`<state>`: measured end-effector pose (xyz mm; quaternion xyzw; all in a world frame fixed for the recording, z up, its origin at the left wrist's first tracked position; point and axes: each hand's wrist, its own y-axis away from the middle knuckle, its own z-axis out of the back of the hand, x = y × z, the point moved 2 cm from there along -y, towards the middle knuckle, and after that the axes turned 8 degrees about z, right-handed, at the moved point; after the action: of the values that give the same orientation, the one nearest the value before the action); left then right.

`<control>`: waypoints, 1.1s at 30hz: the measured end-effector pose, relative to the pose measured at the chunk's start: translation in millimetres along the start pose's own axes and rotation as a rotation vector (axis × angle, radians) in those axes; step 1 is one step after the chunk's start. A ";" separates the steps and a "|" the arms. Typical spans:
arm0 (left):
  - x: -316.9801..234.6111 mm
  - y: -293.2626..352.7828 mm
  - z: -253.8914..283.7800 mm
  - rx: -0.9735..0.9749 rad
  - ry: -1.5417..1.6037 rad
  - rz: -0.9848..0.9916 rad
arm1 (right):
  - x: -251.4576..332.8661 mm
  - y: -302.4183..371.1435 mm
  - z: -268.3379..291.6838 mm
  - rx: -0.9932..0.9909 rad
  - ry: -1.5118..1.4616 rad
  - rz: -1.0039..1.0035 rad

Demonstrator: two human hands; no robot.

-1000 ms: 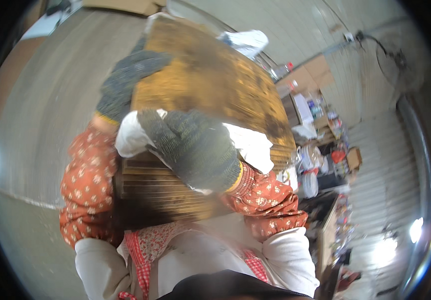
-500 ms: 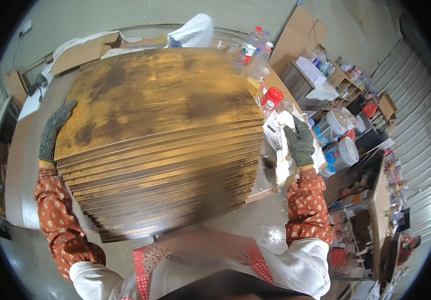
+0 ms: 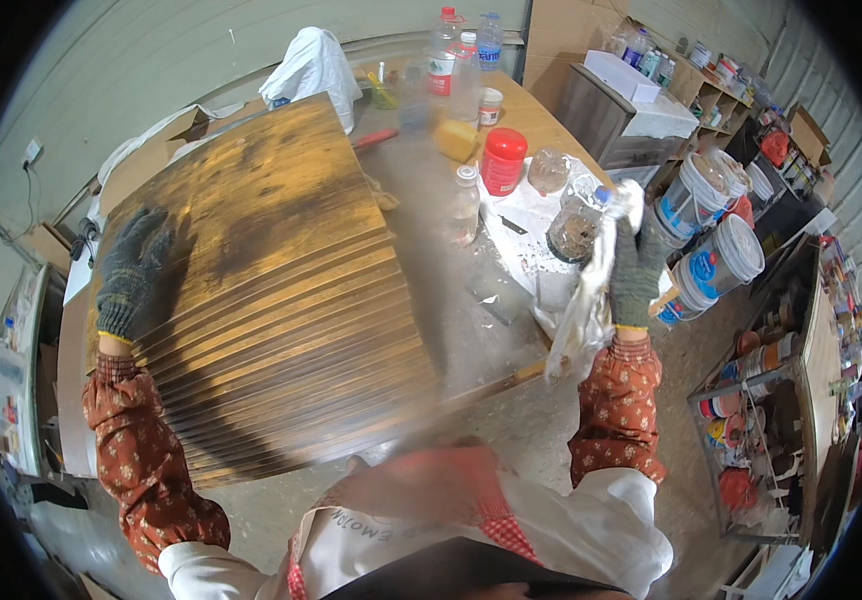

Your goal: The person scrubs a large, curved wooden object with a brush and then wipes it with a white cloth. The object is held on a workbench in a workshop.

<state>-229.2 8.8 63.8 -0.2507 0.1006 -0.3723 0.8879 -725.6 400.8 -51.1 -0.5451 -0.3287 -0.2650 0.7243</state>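
Observation:
A tall stack of flat brown-gold wooden panels with dark smudges lies on the table, its layered edges facing me. My left hand, in a dark grey knitted glove, is open over the top panel near its left side, fingers stretched forward. A shadow falls beside it; whether it touches the wood I cannot tell. Well to the right of the stack, my gloved right hand is closed on a crumpled white cloth that hangs toward the table edge. Its fingertips are partly hidden by the cloth.
Right of the stack stand a red-lidded jar, a clear bottle and a clear tub with dark contents. Tall plastic bottles are at the back. White buckets and a cluttered shelf stand beyond the table's right side.
The view has swung right, showing more of the table. My left hand has gone from the stack's left edge to over its top. My right hand, with the cloth, is farther from the stack.

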 end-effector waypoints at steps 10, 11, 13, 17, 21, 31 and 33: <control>-37.0 -5.3 -14.0 0.165 0.195 0.196 | 45.6 -50.7 -175.9 0.631 0.673 0.688; -35.6 -4.5 -13.2 0.179 0.206 0.190 | 44.9 -47.8 -185.8 0.714 0.642 0.646; -35.2 -2.4 -11.4 0.147 0.158 0.099 | 37.4 -43.1 -194.5 0.895 0.569 0.534; -37.0 -0.7 -14.5 0.150 0.116 0.163 | 16.8 -41.5 -190.1 0.882 0.576 0.599; -40.4 -3.2 -15.2 0.177 0.123 0.305 | 11.3 -44.9 -184.8 0.850 0.274 0.582; -40.8 -3.7 -14.4 0.168 0.060 0.288 | -113.0 -41.3 -105.8 0.285 -1.124 -0.341; -40.0 -3.5 -14.0 0.171 0.047 0.286 | -145.3 -38.6 -108.5 0.379 0.561 0.327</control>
<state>-264.5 30.0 53.3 -0.1487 0.1240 -0.2550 0.9474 -827.5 289.6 -159.1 -0.3530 -0.0692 -0.2191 0.9070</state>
